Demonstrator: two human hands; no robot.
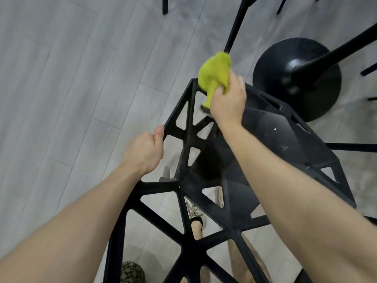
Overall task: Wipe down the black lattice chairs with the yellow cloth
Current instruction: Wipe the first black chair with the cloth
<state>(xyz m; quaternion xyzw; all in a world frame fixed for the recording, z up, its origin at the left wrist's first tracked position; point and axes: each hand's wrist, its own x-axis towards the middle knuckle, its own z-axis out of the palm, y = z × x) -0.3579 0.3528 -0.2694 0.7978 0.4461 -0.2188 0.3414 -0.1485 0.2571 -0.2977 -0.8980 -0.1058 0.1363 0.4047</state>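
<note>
right hand (228, 103) grips yellow cloth (214, 73), left hand (145, 152) grips chair (265, 139)

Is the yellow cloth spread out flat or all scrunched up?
Scrunched up. The yellow cloth is bunched into a lump, and the right hand grips it above the black chair.

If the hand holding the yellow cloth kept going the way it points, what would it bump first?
Probably the corner rim of the black lattice chair, right under the yellow cloth that the right hand holds. Past it stands a thin black leg, but depth is unclear.
</note>
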